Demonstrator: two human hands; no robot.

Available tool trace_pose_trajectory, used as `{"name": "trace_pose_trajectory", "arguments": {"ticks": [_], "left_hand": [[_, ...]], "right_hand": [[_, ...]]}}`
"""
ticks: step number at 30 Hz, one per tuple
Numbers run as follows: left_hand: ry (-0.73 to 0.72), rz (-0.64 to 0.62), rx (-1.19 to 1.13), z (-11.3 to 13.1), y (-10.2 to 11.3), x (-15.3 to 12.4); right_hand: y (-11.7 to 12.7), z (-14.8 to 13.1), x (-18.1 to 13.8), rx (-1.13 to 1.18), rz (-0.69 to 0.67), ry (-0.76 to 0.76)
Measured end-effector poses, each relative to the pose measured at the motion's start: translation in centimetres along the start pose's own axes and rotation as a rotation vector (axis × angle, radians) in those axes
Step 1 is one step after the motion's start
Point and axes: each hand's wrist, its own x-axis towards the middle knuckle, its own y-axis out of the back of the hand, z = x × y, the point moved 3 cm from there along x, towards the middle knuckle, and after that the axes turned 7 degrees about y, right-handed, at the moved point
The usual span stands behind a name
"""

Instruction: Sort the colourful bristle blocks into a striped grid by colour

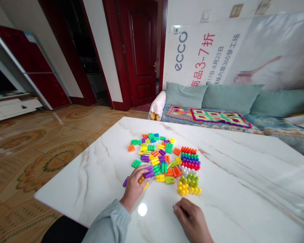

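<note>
My left hand [135,184] reaches into the loose plastic building pieces, its fingers curled against a purple building piece [149,172] at the near side of the pile. Yellow building pieces [146,185] lie partly hidden under that hand, and another purple piece pokes out at its left. Resting on the table, my right hand [190,216] is curled into a loose fist, and nothing shows in it. Just beyond it stand rows of round-headed pieces [190,165], sorted by colour, with a yellow cluster [183,189] nearest.
Loose green, orange, yellow, purple and blue pieces [155,153] spread over the white marbled table [243,189]. Past its far edge is a sofa with green cushions [229,96] and a crocheted cover [218,116]. Tiled floor [48,145] lies to the left.
</note>
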Motion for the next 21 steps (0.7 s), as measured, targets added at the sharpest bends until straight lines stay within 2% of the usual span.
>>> {"name": "trace_pose_trajectory", "arguments": {"ticks": [9, 15, 21], "left_hand": [[0.091, -0.094, 0.018, 0.61, -0.1, -0.2], [0.062, -0.13, 0.04, 0.98, 0.05, -0.33], [-0.033, -0.147, 0.125, 0.61, -0.39, -0.1]], "right_hand": [[-0.02, 0.11, 0.04, -0.012, 0.005, 0.003], [-0.12, 0.2, -0.02, -0.009, 0.018, 0.013], [-0.15, 0.22, -0.06, -0.008, 0.019, 0.015]]}}
